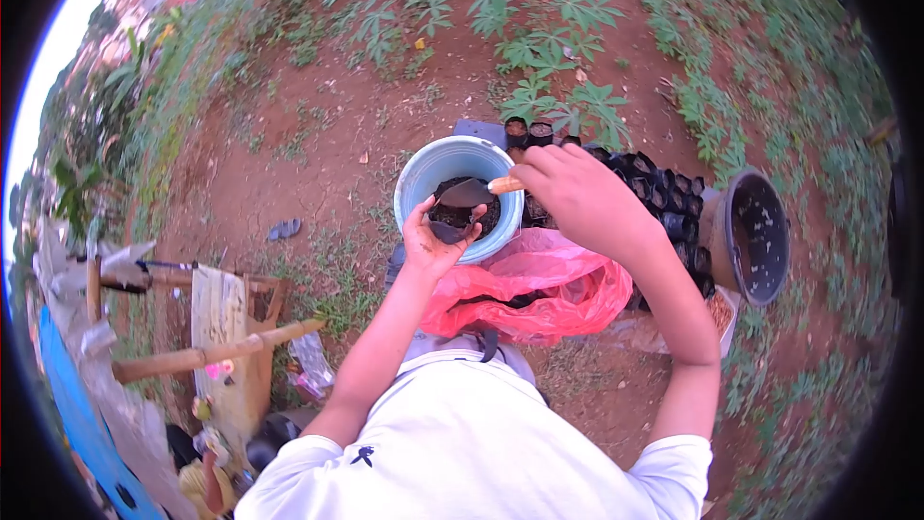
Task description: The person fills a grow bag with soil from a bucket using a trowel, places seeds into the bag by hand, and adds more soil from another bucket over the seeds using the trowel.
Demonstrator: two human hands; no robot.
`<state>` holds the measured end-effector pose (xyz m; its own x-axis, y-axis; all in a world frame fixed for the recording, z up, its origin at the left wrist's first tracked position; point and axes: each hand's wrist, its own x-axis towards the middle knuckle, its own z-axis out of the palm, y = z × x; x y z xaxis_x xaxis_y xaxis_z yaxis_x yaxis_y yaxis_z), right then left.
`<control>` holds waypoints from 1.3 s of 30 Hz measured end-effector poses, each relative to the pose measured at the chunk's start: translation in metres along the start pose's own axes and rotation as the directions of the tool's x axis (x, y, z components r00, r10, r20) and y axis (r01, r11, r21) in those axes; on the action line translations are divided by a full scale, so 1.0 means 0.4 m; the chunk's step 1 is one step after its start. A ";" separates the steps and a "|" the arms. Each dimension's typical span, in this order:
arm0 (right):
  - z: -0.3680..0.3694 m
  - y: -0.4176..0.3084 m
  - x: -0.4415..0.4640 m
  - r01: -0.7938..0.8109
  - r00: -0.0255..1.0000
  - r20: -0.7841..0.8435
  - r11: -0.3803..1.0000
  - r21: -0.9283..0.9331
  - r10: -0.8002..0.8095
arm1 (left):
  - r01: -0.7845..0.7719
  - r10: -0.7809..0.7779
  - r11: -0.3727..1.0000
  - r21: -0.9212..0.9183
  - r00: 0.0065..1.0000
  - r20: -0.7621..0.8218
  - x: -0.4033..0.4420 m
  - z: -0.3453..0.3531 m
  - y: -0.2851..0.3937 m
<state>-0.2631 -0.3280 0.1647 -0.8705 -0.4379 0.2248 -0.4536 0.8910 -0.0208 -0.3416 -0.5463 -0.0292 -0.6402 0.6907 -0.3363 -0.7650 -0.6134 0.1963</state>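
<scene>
My left hand [431,243] is closed around a small black plastic planting bag [447,230], held over a light blue bucket [412,171] with dark soil in it. In my right hand [577,191] is a trowel, gripped by its wooden handle [506,185]. The trowel's dark blade [466,195] tilts down over the mouth of the planting bag. How much soil the bag holds, I cannot tell. A crumpled red plastic bag [525,274] lies open on the near side of the bucket, close to my body.
Rows of black planting bags [664,188] stand to the right, partly behind my right arm. Beyond them a dark bucket [756,236] lies tilted. Leafy plants [549,29] grow ahead. At left are a bamboo pole [212,356], a wooden structure and another person [207,483].
</scene>
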 end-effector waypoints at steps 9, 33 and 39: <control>0.136 0.048 -0.042 -0.257 0.960 0.004 0.876 0.409 0.280 | -0.120 0.112 0.989 -0.091 0.990 -0.090 -0.080 -0.137 0.060; 0.636 0.044 0.069 -0.374 0.924 0.201 0.879 0.297 0.325 | 0.020 -0.043 0.976 -0.217 0.994 -0.104 -0.040 -0.261 0.202; 0.611 -0.010 0.042 -0.488 0.867 0.292 0.807 0.332 0.404 | 0.081 -0.092 0.977 -0.198 0.995 -0.047 -0.018 -0.284 0.197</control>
<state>-0.3225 -0.3684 -0.0696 -0.9937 -0.0544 -0.0983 -0.0044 0.8931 -0.4498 -0.3891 -0.6432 -0.1159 -0.5633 0.7253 -0.3957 -0.7850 -0.6192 -0.0176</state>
